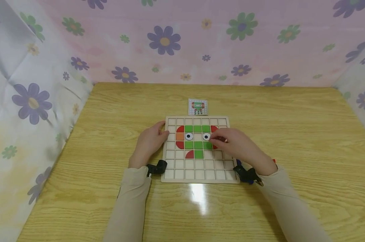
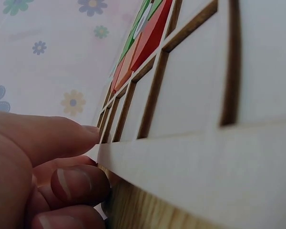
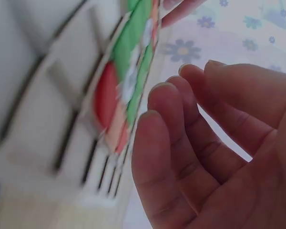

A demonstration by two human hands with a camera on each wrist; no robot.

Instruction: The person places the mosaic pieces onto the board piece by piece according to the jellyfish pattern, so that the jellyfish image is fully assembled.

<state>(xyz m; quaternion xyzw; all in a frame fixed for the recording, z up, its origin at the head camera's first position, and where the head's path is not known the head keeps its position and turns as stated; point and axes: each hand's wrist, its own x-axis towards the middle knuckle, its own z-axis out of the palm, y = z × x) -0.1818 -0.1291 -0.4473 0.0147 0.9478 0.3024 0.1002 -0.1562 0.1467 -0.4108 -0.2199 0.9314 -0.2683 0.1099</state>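
Observation:
A square wooden grid board (image 1: 200, 164) lies on the table. Set in its cells are green square tiles (image 1: 197, 128), red quarter-round tiles (image 1: 180, 145), an orange tile (image 1: 180, 136) and two white eye pieces (image 1: 189, 136). At the board's left edge, my left hand (image 1: 151, 141) grips it, thumb on the rim and fingers bent against the side. My right hand (image 1: 235, 143) hovers over the right part of the pattern, fingertips beside the right eye piece (image 1: 206, 136). In the right wrist view its fingers curve loosely with nothing seen between them. It hides some cells behind it.
A small picture card (image 1: 198, 107) with a similar tile figure lies just beyond the board. Blue pieces (image 1: 239, 162) and a red piece (image 1: 274, 161) show partly beside the right wrist. Flowered cloth (image 1: 182, 40) hangs behind the wooden table (image 1: 124, 107).

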